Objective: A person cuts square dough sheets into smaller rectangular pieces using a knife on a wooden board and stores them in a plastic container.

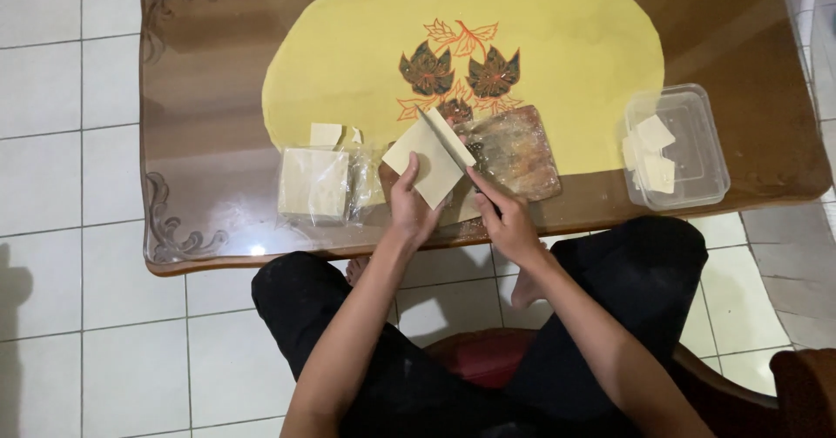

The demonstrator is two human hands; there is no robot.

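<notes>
Glass-topped wooden table (200,72) over white tiles: a pale square sheet (424,164) is pinched in the left hand (411,207) near the edge, while a knife (448,138) is gripped in the right hand (509,220). A wrapped stack (313,185) sits left, a plastic tub (688,142) right.

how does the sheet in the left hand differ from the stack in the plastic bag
The sheet is one thin square, held up off the table by the left hand; the stack is a thick block lying flat on the glass. The sheet is bare and meets a knife; the stack sits in clear wrap, untouched. Both are pale cream and square.
</notes>
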